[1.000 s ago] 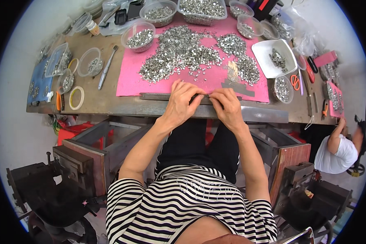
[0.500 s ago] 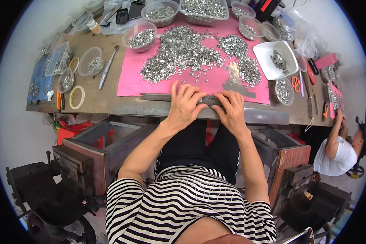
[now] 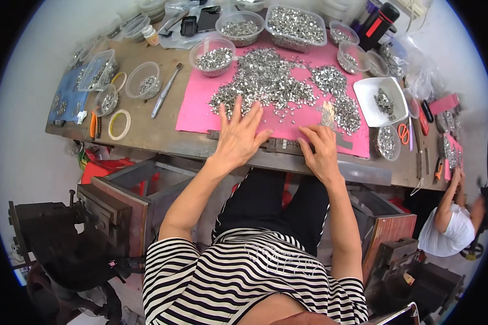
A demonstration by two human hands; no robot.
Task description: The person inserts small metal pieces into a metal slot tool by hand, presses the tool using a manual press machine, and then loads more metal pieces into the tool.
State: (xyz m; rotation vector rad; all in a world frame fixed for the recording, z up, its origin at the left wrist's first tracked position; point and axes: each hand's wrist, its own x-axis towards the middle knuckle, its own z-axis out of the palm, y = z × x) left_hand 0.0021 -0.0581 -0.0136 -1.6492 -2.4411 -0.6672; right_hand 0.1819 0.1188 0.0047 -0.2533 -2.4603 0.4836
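workbench: i see the long table (image 3: 146,138) filling the upper half of the view, its front edge running just under both hands.
pink mat: the mat (image 3: 200,114) covers the middle of the bench, and the big heap of small metal parts (image 3: 265,86) lies spread across it.
metal strip: a dark flat bar (image 3: 284,145) lies along the mat's near edge, between the two hands; it is the thing i am working on.
change: a moment ago both my hands sat close together over the middle of this bar; now they have moved apart and the left one has slid up onto the mat.
left hand: my left hand (image 3: 237,138) lies flat with fingers fanned wide, fingertips touching the near fringe of the heap, gripping nothing.
right hand: my right hand (image 3: 321,151) rests palm down on the bar's right part, fingers loosely curled; i cannot tell whether it pinches a piece underneath.
meaning: i judge that the close work on the bar has paused and the left hand is going for more parts.
trays: clear tubs of parts (image 3: 214,57) and a white dish (image 3: 385,100) ring the mat.
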